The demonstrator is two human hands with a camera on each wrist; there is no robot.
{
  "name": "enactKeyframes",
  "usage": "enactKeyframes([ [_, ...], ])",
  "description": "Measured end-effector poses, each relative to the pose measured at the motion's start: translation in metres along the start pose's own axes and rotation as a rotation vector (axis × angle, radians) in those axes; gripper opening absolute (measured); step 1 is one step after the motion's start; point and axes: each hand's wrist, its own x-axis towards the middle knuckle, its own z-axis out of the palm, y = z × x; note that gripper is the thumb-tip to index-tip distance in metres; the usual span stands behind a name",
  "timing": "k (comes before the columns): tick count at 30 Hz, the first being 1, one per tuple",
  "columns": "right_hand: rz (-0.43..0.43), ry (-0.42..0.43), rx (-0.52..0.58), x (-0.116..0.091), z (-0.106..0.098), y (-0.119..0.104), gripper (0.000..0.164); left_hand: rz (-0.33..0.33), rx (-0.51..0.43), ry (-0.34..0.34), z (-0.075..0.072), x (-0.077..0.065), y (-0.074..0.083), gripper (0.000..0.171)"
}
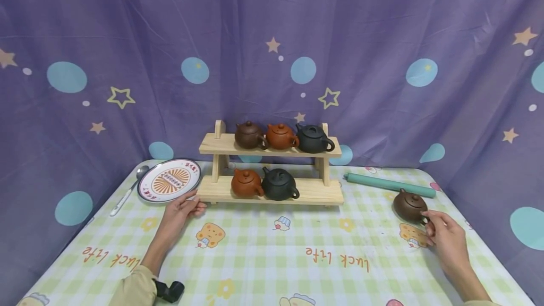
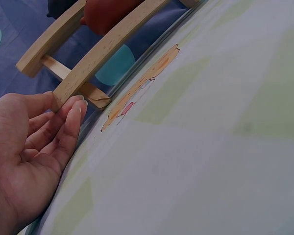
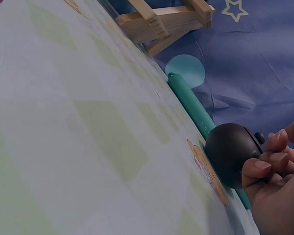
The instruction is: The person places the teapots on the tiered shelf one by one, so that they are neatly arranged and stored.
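Note:
My left hand pinches the lower left end of a two-tier wooden shelf; in the left wrist view the thumb lies on the board and the fingers curl beneath it. On the upper tier stand a brown teapot, an orange-brown teapot and a black teapot. The lower tier bears another orange-brown teapot and a second black one. At the right, my right hand grips the handle of a dark brown teapot. Whether that pot touches the table cannot be told.
A patterned oval plate and a spoon lie left of the shelf. Behind the held teapot lies a green rolled stick. The checked cloth covers the table, and a purple curtain hangs close behind it.

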Motion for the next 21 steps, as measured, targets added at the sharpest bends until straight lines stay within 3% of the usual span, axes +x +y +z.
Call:
enactKeyframes([
  [21,0.108,0.074,-0.002,0.003,-0.017,0.008,0.013,-0.006,0.011,0.0,0.0,0.001,-0.001,0.049],
])
